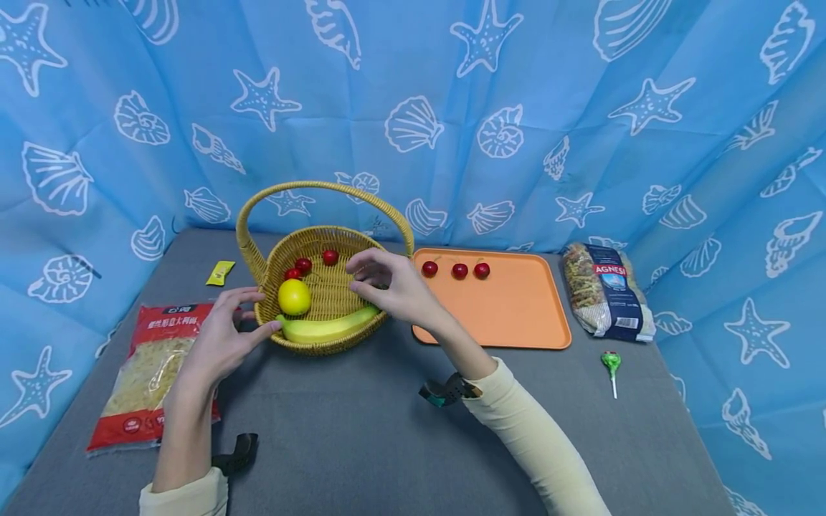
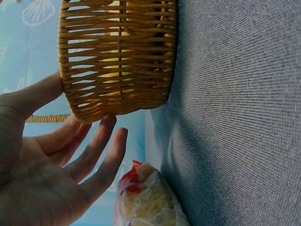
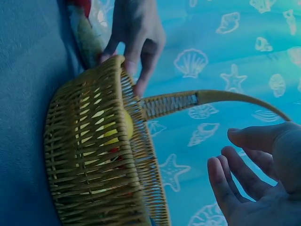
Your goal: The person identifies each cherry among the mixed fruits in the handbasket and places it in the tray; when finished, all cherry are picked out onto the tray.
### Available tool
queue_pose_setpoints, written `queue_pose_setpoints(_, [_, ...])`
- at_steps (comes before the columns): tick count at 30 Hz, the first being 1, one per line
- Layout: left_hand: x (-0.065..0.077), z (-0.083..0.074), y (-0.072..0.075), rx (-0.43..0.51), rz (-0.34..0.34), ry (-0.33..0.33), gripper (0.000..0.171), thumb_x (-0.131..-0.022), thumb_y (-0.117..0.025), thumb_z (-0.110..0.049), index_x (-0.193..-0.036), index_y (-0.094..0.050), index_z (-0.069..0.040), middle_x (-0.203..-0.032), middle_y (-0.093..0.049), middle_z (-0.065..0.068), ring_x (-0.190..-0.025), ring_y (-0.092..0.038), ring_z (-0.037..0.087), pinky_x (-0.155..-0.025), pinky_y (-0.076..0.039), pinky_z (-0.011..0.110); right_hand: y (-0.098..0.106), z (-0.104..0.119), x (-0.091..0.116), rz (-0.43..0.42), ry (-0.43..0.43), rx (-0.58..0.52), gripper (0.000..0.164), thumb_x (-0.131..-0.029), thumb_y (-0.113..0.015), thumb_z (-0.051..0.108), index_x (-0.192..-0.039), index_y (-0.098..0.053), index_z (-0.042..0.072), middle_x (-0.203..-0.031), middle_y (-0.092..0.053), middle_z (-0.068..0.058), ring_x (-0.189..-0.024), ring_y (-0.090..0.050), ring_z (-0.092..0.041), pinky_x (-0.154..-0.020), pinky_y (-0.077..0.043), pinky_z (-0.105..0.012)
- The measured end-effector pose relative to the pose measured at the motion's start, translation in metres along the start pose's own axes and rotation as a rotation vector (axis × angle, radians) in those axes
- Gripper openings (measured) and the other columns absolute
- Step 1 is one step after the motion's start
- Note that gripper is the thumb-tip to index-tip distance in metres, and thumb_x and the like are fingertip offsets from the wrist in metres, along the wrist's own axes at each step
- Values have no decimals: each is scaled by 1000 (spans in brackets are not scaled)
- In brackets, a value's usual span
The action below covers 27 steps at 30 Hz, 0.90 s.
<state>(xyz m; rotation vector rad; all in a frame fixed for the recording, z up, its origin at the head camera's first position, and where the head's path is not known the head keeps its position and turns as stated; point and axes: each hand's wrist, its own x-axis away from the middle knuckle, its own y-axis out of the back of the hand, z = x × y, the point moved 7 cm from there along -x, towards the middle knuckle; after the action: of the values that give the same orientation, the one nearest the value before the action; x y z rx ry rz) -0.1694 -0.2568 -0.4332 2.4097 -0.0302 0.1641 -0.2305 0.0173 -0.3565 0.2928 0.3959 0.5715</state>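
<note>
A wicker basket (image 1: pixel 329 349) with a tall arched handle stands at the table's back. Inside lie a banana (image 1: pixel 325 328), a round yellow fruit (image 1: pixel 294 297) and red cherries (image 1: pixel 330 256). My left hand (image 1: pixel 222 333) holds the basket's left rim, thumb at the front and fingers farther back, as the left wrist view also shows. Over the basket's right side hovers my right hand (image 1: pixel 396 287), its fingers loosely bent. In the right wrist view nothing shows between the right thumb (image 3: pixel 254 137) and fingers. In the head view, that hand hides part of the right rim.
Right of the basket, an orange tray (image 1: pixel 503 315) carries three cherries (image 1: pixel 459 271). Beyond it lie an AGNESI pasta bag (image 1: pixel 606 290) and a green lollipop (image 1: pixel 610 362). A red pasta bag (image 1: pixel 145 373) and a small yellow packet (image 1: pixel 221 272) lie left. A blue curtain (image 1: pixel 413 86) hangs behind.
</note>
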Motion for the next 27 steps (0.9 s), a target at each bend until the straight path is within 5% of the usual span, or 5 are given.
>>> queue_pose_setpoints(9, [0, -1, 0, 0, 6, 8, 74, -102, -76, -43, -157, -49, -2, -169, -33, 28, -139, -54, 52, -110, -53, 69, -26, -27, -56, 109, -95, 62, 25, -103, -73, 8, -127, -71, 0, -128, -73, -20, -114, -72, -31, -101, -62, -36])
queue_pose_setpoints(17, [0, -1, 1, 8, 18, 3, 73, -103, -76, -41, -158, -48, -2, -168, -33, 29, -138, -53, 53, -110, -53, 70, -49, -52, -86, 188, -220, 107, 32, -104, -72, 11, -133, -69, -1, -132, -73, -17, -123, -68, -29, -91, -58, -24])
queue_pose_setpoints(27, [0, -2, 0, 20, 20, -3, 73, -102, -77, -42, -157, -49, -3, -169, -34, 27, -139, -54, 51, -111, -53, 69, -79, -67, -101, 264, -323, 70, 34, -109, -64, 10, -141, -65, -3, -141, -68, -20, -130, -67, -33, -103, -64, -46])
